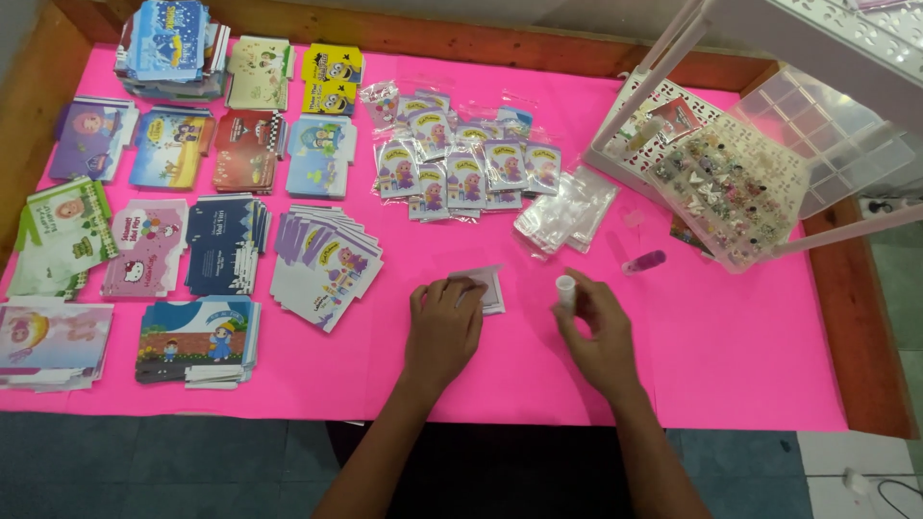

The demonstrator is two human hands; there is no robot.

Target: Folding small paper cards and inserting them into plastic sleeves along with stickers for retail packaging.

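A small clear packet (484, 285) with a card inside is pressed flat on the pink table cover (731, 356) by the left hand (444, 327), whose fingers lie spread over the packet's left edge rather than closed around it. A small white tube (565, 291) is held upright in the right hand (598, 336), pinched narrowly between thumb and fingers, just to the 3 o'clock side of the packet and not touching it.

A pile of empty clear bags (567, 210) is seen at 12 o'clock from the right hand, and a purple cap-like piece (645, 261) at 1 o'clock. Finished packets with a cartoon figure (461, 154) are spread at 12 o'clock from the left hand. Stacks of printed cards (322, 259) are ranged from 9 to 11 o'clock. A clear compartment box of small beads (726, 187) is placed at 2 o'clock.
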